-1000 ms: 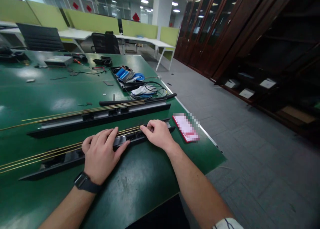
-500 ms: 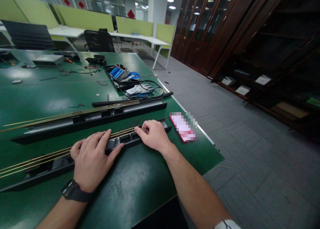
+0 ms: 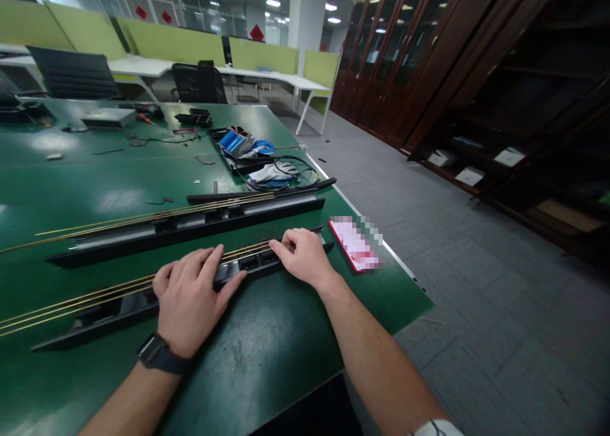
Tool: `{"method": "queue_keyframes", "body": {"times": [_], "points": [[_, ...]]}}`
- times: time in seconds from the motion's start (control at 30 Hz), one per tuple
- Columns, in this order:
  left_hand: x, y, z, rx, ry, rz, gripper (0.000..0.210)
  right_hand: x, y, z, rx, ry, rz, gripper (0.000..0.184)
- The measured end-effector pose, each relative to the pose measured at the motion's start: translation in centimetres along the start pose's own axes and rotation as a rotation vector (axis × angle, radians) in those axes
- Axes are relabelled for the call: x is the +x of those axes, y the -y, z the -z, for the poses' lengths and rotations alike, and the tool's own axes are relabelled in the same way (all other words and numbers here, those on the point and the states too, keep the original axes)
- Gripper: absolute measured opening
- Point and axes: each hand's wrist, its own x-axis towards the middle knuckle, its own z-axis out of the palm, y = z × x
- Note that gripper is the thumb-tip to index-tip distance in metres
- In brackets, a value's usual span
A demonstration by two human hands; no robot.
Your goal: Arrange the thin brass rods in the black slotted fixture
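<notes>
A long black channel rail [image 3: 119,322] lies slantwise on the green table [image 3: 267,353], with several thin gold rods [image 3: 248,253] running along its top and past its left end. My left hand [image 3: 193,296], wearing a black watch, straddles the rail's middle, thumb on the near wall and fingers over the far side. At the rail's right end my right hand [image 3: 305,255] is closed, thumb and forefinger pinching the gold rods. Its curled fingers hide the rod ends. Black blocks sit inside the channel between the hands.
Behind lies a second black rail [image 3: 190,234] with gold rods. Beyond are gloves [image 3: 274,171], a black tray [image 3: 223,158] with blue items, and cables. A blurred red-edged phone-like object [image 3: 353,245] lies near the table's right edge.
The whole view has shifted, so table and hands appear farther right. Both hands keep the same grip on the rail and rods.
</notes>
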Motion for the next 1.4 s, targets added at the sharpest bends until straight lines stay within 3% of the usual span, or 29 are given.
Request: {"method": "queue_keyframes", "body": {"times": [0.57, 1.4], "points": [[0.11, -0.81, 0.22, -0.050, 0.001, 0.054, 0.055, -0.08, 0.14, 0.36, 0.001, -0.025, 0.063, 0.036], [0.14, -0.92, 0.18, -0.100, 0.005, 0.081, 0.054, -0.08, -0.39, 0.37, -0.139, -0.057, 0.118, 0.037]]}}
